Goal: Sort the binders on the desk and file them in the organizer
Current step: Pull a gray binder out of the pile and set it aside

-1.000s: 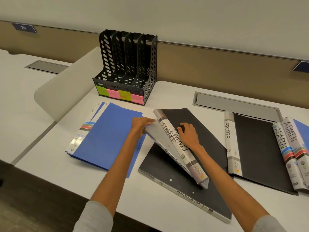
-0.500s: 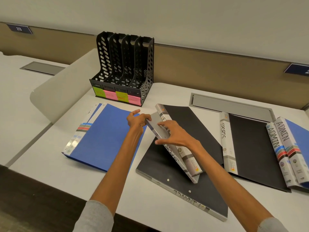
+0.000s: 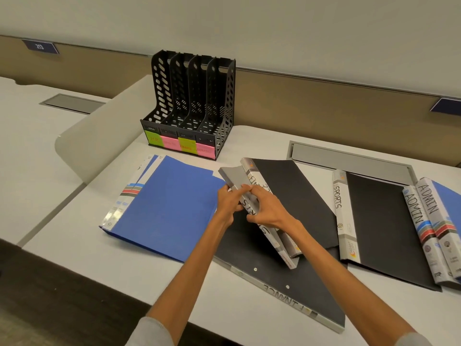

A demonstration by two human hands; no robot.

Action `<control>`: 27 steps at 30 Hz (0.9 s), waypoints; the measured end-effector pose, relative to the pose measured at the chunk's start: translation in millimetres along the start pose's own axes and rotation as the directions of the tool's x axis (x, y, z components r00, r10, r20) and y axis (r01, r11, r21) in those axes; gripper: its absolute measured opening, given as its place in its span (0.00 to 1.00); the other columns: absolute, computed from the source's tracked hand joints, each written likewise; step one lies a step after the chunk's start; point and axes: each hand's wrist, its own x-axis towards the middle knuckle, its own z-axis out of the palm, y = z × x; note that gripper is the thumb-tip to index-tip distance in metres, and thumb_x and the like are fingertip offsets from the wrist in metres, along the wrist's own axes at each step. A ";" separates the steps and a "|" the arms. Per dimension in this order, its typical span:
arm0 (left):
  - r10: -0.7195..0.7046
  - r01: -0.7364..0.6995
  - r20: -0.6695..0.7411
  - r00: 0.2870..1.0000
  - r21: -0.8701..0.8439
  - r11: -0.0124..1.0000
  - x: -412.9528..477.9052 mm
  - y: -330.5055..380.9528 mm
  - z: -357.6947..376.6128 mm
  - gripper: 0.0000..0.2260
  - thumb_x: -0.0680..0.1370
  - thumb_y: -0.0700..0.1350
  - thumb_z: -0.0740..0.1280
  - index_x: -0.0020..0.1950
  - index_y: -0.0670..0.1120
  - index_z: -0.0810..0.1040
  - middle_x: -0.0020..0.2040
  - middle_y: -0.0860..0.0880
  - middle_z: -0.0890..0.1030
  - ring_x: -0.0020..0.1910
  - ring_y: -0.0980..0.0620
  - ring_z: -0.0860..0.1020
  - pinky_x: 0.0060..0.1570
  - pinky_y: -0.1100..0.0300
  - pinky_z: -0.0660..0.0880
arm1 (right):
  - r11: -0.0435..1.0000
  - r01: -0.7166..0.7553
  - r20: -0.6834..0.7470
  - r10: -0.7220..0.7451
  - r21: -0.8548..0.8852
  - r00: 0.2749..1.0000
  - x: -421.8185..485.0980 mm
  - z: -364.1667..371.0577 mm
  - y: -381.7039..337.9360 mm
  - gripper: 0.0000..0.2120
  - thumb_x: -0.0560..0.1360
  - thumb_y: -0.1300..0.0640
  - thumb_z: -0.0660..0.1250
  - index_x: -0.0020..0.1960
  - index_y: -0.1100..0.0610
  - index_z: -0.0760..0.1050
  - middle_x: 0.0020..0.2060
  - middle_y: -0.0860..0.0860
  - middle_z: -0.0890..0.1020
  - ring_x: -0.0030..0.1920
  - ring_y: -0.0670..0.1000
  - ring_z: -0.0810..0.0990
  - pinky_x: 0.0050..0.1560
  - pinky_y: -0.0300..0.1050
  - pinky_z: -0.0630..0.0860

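Together, our left hand [image 3: 228, 202] and right hand [image 3: 268, 208] close their fingers on a grey-spined binder [image 3: 252, 196], tilting it up off the black ones on the bench [image 3: 74, 245], probably to read its label. Behind stands the empty organizer [image 3: 192, 106], slots tagged with sticky notes.

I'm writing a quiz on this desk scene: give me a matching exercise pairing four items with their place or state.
Items:
1. organizer
2. SPORTS binder
3. blue binder
4. ADMIN binders

Places or states:
A. far right edge
B. flat, left of the hands
C. upright at the back, slots empty
D. flat, black cover, between FINANCE and ADMIN

Pairs: 1-C, 2-D, 3-B, 4-A
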 end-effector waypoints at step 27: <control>0.253 -0.245 -0.264 0.931 0.063 0.967 -2.7 167.4 -91.6 0.10 0.66 0.34 0.74 0.44 0.43 0.79 0.38 0.45 0.82 0.30 0.50 0.80 0.27 0.63 0.76 | 0.790 -0.319 0.031 0.357 0.524 0.934 11.8 -4.2 -4.9 0.28 0.76 0.36 0.62 0.70 0.50 0.62 0.64 0.49 0.72 0.59 0.49 0.76 0.54 0.43 0.75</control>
